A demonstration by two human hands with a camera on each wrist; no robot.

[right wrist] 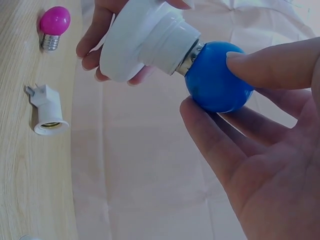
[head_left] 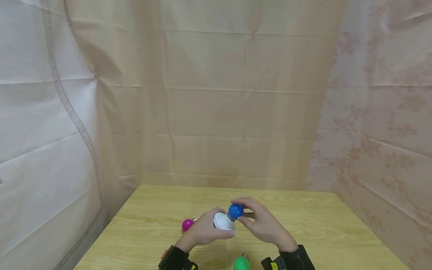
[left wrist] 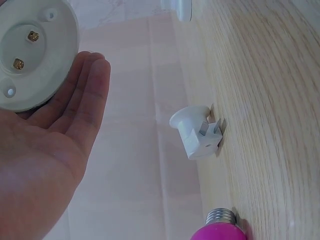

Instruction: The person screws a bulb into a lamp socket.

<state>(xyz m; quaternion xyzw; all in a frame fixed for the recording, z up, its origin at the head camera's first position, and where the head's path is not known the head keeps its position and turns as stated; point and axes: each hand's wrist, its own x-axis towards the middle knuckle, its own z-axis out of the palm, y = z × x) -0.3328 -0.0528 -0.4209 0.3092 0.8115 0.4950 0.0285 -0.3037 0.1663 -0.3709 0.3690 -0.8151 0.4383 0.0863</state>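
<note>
My left hand (head_left: 204,231) grips a white lamp holder (head_left: 224,222) by its wide round base. Two brass screws show on the underside of that base in the left wrist view. With thumb and fingertips, my right hand (head_left: 266,227) holds a blue light bulb (right wrist: 217,77). The bulb's metal screw cap sits at the mouth of the lamp holder, part of the cap still showing outside the rim. Both things are held tilted, above the table.
On the wooden table (head_left: 324,225) lie a magenta bulb (head_left: 187,225) left of my left hand and a green bulb (head_left: 241,263) near the front. A white plug-in bulb socket (right wrist: 48,110) with metal prongs lies near the magenta bulb. Hanging cloth (head_left: 236,112) surrounds the table.
</note>
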